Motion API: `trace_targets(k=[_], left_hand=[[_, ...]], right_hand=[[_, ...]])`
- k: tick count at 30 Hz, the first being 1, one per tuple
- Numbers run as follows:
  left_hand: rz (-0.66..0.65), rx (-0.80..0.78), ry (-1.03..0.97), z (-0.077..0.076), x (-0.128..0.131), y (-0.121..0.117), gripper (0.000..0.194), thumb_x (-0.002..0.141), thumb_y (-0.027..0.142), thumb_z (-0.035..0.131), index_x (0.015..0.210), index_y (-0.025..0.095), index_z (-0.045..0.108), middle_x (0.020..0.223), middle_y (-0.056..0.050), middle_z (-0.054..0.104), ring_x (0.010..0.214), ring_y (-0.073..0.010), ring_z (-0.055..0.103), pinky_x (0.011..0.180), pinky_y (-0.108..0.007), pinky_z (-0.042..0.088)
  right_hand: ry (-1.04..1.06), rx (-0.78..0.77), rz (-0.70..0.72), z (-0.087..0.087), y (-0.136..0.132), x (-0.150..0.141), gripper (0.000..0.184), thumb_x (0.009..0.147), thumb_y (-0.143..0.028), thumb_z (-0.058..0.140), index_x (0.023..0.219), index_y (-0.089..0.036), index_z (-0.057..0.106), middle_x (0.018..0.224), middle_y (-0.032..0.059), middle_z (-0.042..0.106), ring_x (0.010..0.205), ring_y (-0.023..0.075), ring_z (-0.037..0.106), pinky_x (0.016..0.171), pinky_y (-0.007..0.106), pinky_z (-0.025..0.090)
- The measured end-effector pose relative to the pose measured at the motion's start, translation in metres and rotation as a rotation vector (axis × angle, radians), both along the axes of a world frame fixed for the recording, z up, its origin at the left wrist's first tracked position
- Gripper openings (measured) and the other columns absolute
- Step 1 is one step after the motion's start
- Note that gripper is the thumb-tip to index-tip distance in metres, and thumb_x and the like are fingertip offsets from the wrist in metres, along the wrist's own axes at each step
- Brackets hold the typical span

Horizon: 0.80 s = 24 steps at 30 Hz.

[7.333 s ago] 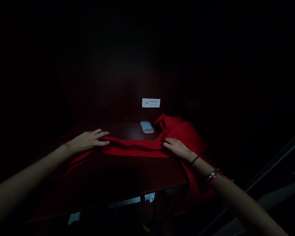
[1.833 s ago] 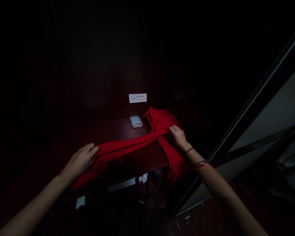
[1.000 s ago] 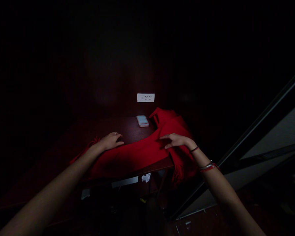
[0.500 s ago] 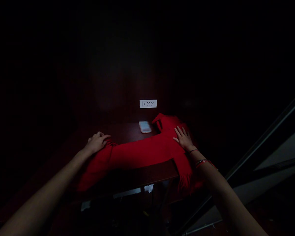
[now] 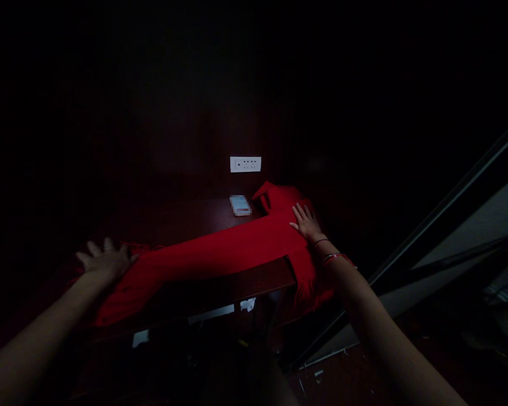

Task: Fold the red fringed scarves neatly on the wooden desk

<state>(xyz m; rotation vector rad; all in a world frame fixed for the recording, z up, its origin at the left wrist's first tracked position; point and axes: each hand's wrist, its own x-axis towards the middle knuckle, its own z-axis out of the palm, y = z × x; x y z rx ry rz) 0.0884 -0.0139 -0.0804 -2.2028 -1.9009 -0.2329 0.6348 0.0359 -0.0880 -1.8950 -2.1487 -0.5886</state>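
A long red scarf (image 5: 220,248) with fringed ends stretches across a dark wooden desk (image 5: 254,285). Its right part is bunched, and one fringed end hangs over the desk's front edge. My left hand (image 5: 105,260) rests on the scarf's left end, fingers spread, palm down. Against the right part lies my right hand (image 5: 307,223), flat with its fingers apart. Dark and red bands circle the right wrist. Neither hand grips the cloth. The far left end of the scarf fades into shadow.
Behind the scarf a phone-like flat object (image 5: 240,205), blurred out, lies on the desk. A white socket panel (image 5: 245,164) is on the wall above it. Pale papers (image 5: 140,338) show below the desktop. A slanted dark frame (image 5: 444,206) stands at the right. Most surroundings are dark.
My left hand has moved left and slightly down along the scarf, and its fingers have spread. The scarf's left section now lies straighter and farther left. My right hand stays on the scarf.
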Motion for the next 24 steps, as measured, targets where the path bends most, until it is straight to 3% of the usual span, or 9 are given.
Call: trace_targets(k=[1,2,4,6,9,14,20,24], left_hand=[[0.042,0.073,0.019,0.006,0.018,-0.006,0.034,0.076,0.040,0.039,0.090,0.016,0.058,0.106,-0.014,0.052,0.108,-0.0424,0.032,0.070,-0.063,0.030],[-0.015,0.124,0.032,0.009,0.040,-0.013,0.034,0.077,0.038,0.038,0.095,0.015,0.056,0.114,-0.014,0.048,0.112,-0.0398,0.028,0.076,-0.059,0.031],[-0.243,0.124,0.038,0.009,0.087,-0.028,0.036,0.078,0.037,0.039,0.102,0.015,0.054,0.122,-0.014,0.041,0.115,-0.0331,0.028,0.086,-0.050,0.031],[-0.487,0.019,0.033,-0.001,0.127,-0.039,0.036,0.077,0.037,0.042,0.107,0.020,0.051,0.124,-0.010,0.041,0.115,-0.0272,0.032,0.089,-0.042,0.032],[-0.611,-0.095,0.061,-0.022,0.157,-0.045,0.033,0.078,0.022,0.040,0.109,0.022,0.049,0.117,-0.008,0.048,0.106,-0.0212,0.044,0.087,-0.037,0.036],[-0.624,-0.140,0.081,-0.044,0.155,-0.035,0.035,0.077,0.008,0.032,0.103,0.020,0.053,0.110,-0.008,0.053,0.101,-0.0204,0.049,0.078,-0.034,0.042],[-0.668,-0.185,-0.100,-0.036,0.144,-0.023,0.023,0.082,0.020,0.032,0.087,0.020,0.054,0.092,-0.003,0.057,0.084,-0.0140,0.053,0.073,-0.026,0.042],[-0.668,-0.248,-0.102,-0.033,0.144,-0.023,0.021,0.082,0.021,0.033,0.085,0.021,0.054,0.090,-0.002,0.058,0.085,-0.0133,0.053,0.076,-0.025,0.041]], right_hand=[[0.011,-0.003,0.005,0.004,-0.001,-0.002,0.059,0.079,-0.043,0.037,0.130,-0.016,0.023,0.137,0.0089,0.016,0.122,0.0312,0.012,0.094,0.050,0.018],[0.023,0.002,0.013,0.009,-0.004,-0.005,0.060,0.078,-0.041,0.040,0.130,-0.016,0.024,0.137,0.0096,0.017,0.122,0.0315,0.012,0.094,0.050,0.018],[0.054,0.027,0.050,0.020,-0.016,-0.010,0.058,0.076,-0.038,0.044,0.127,-0.015,0.029,0.135,0.0116,0.020,0.121,0.0310,0.015,0.094,0.047,0.021],[0.086,0.011,0.129,0.029,-0.035,-0.015,0.046,0.078,-0.033,0.042,0.121,-0.014,0.039,0.128,0.0128,0.033,0.115,0.0260,0.030,0.092,0.039,0.028],[0.082,-0.142,0.243,0.034,-0.070,-0.020,0.031,0.083,-0.026,0.035,0.107,-0.017,0.051,0.105,0.0090,0.052,0.094,0.0159,0.048,0.079,0.025,0.037],[-0.047,-0.225,0.166,0.029,-0.101,-0.024,0.026,0.082,-0.020,0.036,0.101,-0.018,0.054,0.094,0.0085,0.056,0.088,0.0155,0.050,0.072,0.022,0.038],[-0.092,-0.165,0.193,0.020,-0.103,-0.021,0.031,0.083,-0.020,0.036,0.111,-0.018,0.049,0.096,0.0084,0.058,0.087,0.0160,0.051,0.075,0.025,0.035],[-0.092,-0.098,0.207,0.011,-0.105,-0.021,0.034,0.082,-0.022,0.037,0.115,-0.019,0.045,0.106,0.0093,0.055,0.092,0.0179,0.050,0.078,0.029,0.033]])
